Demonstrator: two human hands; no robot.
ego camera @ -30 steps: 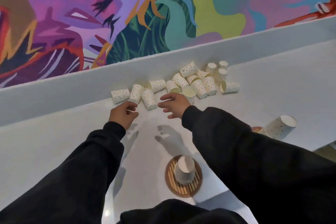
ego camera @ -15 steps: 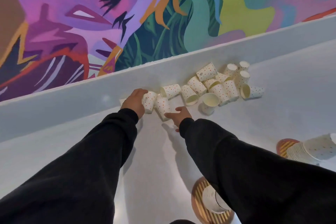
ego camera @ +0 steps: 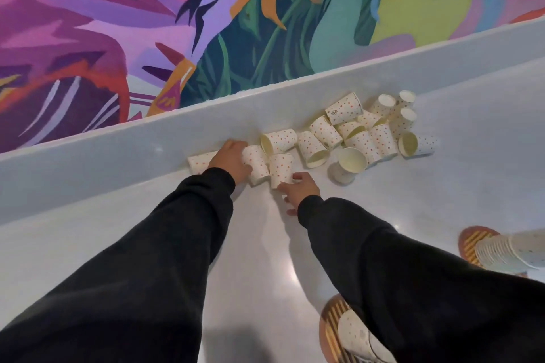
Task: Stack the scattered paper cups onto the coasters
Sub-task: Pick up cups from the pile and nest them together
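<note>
My left fingers curl round one dotted cup. My right fingers pinch the next cup, just beside it. A moment ago both hands were bare. Now I have two cups to bring back across the tabletop to the near coaster.

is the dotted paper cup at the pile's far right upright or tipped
Tipped: the white dotted paper cup lies on its side, open mouth facing left.
</note>
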